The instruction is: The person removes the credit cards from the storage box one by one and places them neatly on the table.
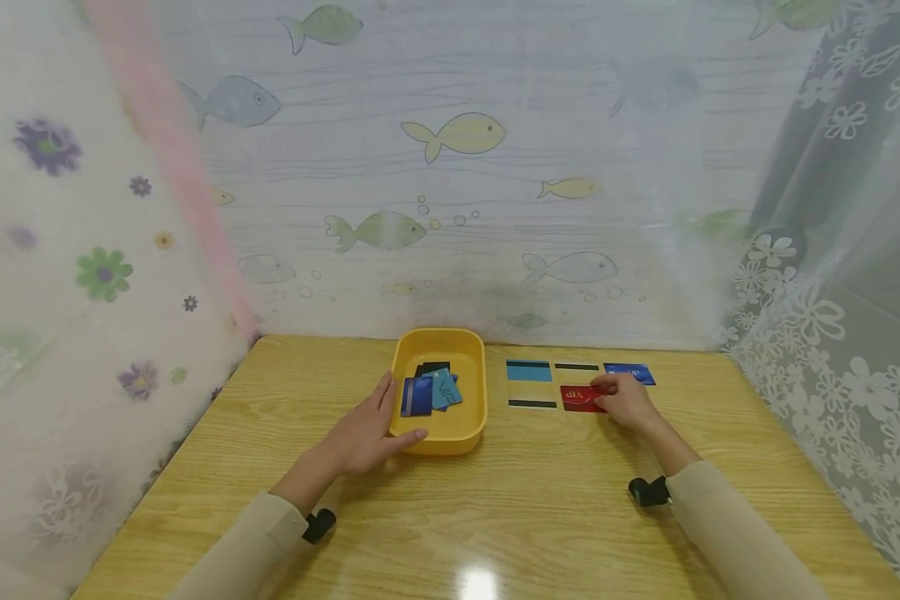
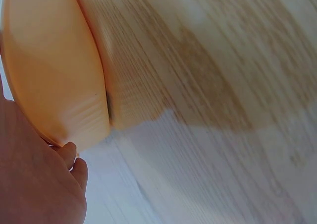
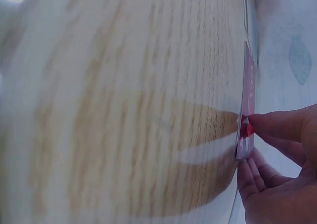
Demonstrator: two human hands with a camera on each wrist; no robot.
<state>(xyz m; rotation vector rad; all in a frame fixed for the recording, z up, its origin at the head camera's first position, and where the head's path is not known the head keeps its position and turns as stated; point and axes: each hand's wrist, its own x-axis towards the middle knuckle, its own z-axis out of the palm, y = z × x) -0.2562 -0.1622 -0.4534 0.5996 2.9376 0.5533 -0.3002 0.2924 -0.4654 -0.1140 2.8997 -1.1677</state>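
Note:
In the head view, my left hand [image 1: 363,433] rests at the left near corner of a yellow plastic bin [image 1: 461,435]. Its fingers lie along the bin's left side, and the thumb reaches over the near rim. Inside the bin are a dark blue card [image 1: 417,397], a light blue card [image 1: 446,390] and a black one [image 1: 435,367], partly overlapping. Further right, my right hand [image 1: 626,400] pinches the right end of a red VIP card [image 1: 579,398] at table level. The right wrist view shows the thumb on the card [image 3: 247,100], with the other fingertips by its edge.
Behind and beside the red card lie a blue card [image 1: 637,374], a light blue card with a black stripe [image 1: 528,372] and pale striped cards [image 1: 532,403]. A fish-print curtain [image 1: 450,250] hangs along the wooden table's [image 1: 495,517] back edge, with floral sheets on both sides.

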